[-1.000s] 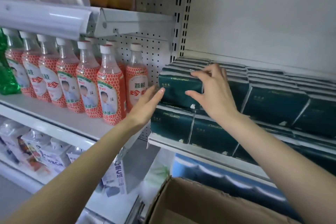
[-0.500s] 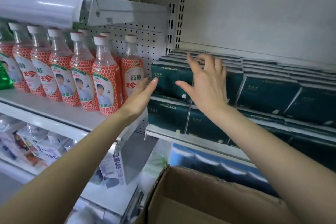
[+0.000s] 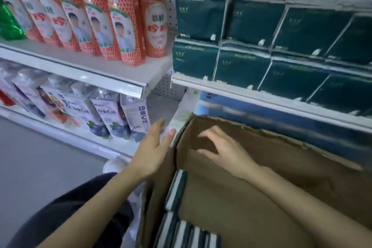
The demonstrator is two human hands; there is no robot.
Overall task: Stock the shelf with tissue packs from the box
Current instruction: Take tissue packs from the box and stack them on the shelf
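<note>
1. Currently both your hands hold nothing: left hand [image 3: 153,151] flat outside the left wall of the box [image 3: 291,147], right hand [image 3: 223,151] loosely spread over it.
2. Tissue packs [image 3: 177,189] stand on edge at its near-left; a loose pinch may drop one.
3. Its torn rim may snag your wrist; its right side lies bare.
4. Your shelf [image 3: 261,97] looks full in front; forcing a pack in risks toppling others.

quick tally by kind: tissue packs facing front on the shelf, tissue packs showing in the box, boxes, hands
Shelf tissue packs, front faces: 8
Box tissue packs: 5, roughly, as their edges are blurred
Cardboard box: 1
Hands: 2, left hand and right hand
Total: 16
</note>
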